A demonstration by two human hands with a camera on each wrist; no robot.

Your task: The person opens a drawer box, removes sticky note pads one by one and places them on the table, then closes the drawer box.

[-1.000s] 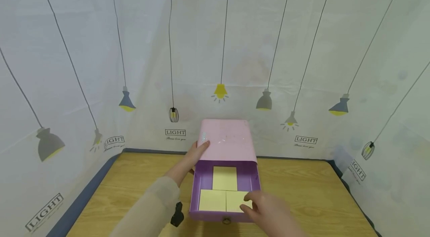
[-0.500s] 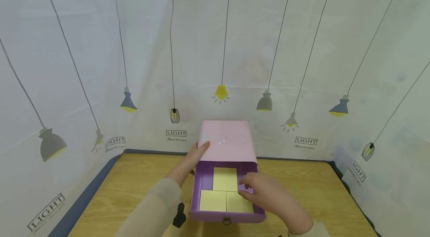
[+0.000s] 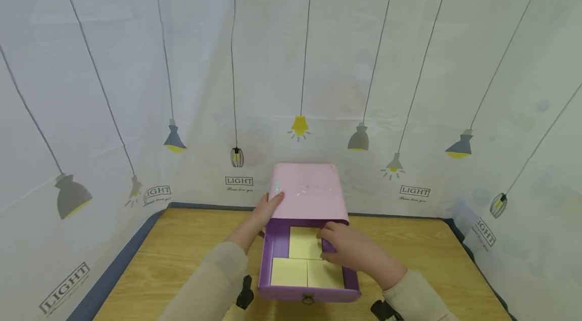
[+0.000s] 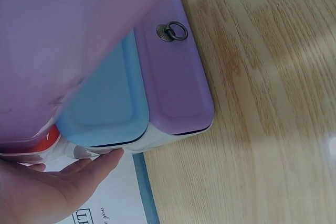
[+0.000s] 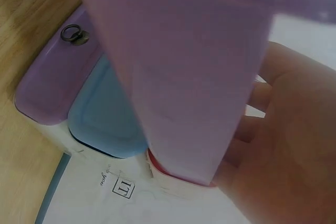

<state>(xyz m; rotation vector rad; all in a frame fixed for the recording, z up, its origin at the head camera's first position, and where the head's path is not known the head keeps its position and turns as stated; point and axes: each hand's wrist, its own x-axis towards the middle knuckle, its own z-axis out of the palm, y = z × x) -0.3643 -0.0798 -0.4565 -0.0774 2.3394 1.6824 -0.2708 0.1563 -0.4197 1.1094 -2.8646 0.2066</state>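
A small pink-topped drawer cabinet (image 3: 309, 192) stands at the table's back. Its purple top drawer (image 3: 282, 291) is pulled out and holds three yellow sticky note pads: a back one (image 3: 301, 241), a front left one (image 3: 289, 272) and a front right one (image 3: 325, 274). My left hand (image 3: 262, 211) holds the cabinet's left side, thumb over the top edge. Over the drawer's right side is my right hand (image 3: 356, 247), index fingertip and thumb apart at the back pad's right edge. Drawer wall hides most right fingers in the right wrist view.
Below the open drawer, a blue drawer (image 4: 113, 98) and a purple drawer (image 4: 176, 77) with a metal ring pull (image 4: 176, 31) are closed. A lamp-printed backdrop (image 3: 409, 83) rises behind and beside the wooden table (image 3: 432, 265).
My right hand has moved from the front right pad back to the rear pad's right edge. The left hand keeps its hold on the cabinet, and the pads have stayed in place.
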